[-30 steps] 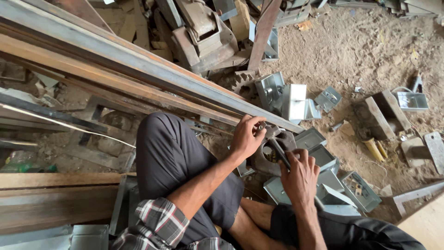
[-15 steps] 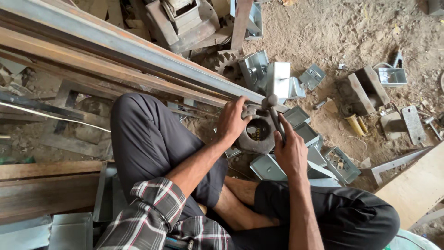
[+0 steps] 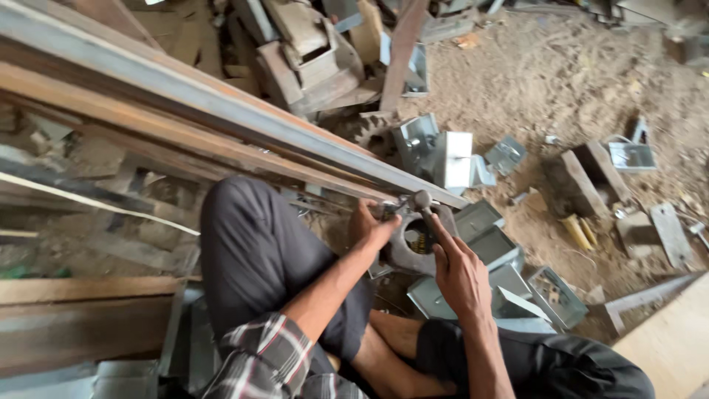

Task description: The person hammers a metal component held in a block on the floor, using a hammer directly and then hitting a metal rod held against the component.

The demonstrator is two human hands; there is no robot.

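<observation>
Head view. The left hand [image 3: 371, 226] gripped a small metal piece [image 3: 391, 210] at the rim of a heavy ring-shaped steel block [image 3: 408, 251]. The right hand [image 3: 459, 275] held a hammer [image 3: 427, 208], its head just above that piece. Grey sheet-metal boxes [image 3: 496, 247] lay beside the block on sandy ground [image 3: 561, 81]; long steel rails [image 3: 185, 96] ran alongside.

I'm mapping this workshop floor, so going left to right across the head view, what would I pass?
Wooden planks → left knee in dark trousers → left hand → hammer in right hand → open metal box → wooden block → flat metal plate.
</observation>
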